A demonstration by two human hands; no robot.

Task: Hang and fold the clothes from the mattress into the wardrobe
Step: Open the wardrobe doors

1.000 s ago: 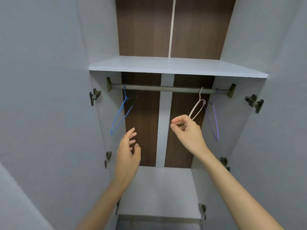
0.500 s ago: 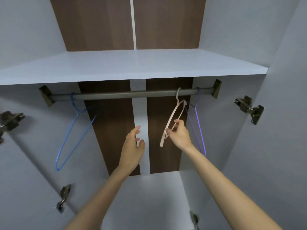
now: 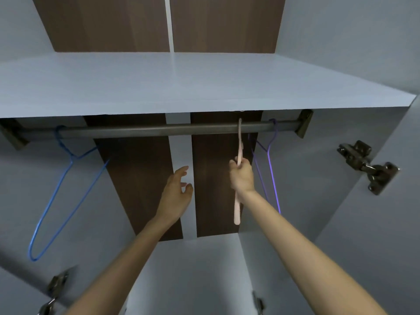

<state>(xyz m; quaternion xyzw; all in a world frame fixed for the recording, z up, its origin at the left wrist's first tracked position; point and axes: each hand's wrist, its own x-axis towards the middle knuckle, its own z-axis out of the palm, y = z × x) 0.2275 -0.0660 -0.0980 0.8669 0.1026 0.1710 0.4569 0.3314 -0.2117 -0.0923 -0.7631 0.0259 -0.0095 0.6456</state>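
Note:
I look up into an open wardrobe. A dark metal rail (image 3: 145, 129) runs under a pale shelf (image 3: 181, 87). A pink hanger (image 3: 237, 210) hangs on the rail right of centre, seen edge-on. My right hand (image 3: 242, 177) grips it just below the hook. My left hand (image 3: 177, 194) hovers beside it with relaxed fingers and holds nothing. A blue wire hanger (image 3: 66, 192) hangs at the rail's left end, and a purple one (image 3: 271, 169) at the right end. No clothes or mattress are in view.
Brown back panels with a white centre strip (image 3: 179, 173) lie behind the rail. Metal door hinges stick out at the right (image 3: 368, 167) and lower left (image 3: 54, 289). The wardrobe's lower floor (image 3: 200, 269) lies below my arms.
My right hand went from pinching the pink hanger's lower edge to gripping it near the hook, and the hanger turned edge-on. The view moved closer to the rail. My left hand stayed open.

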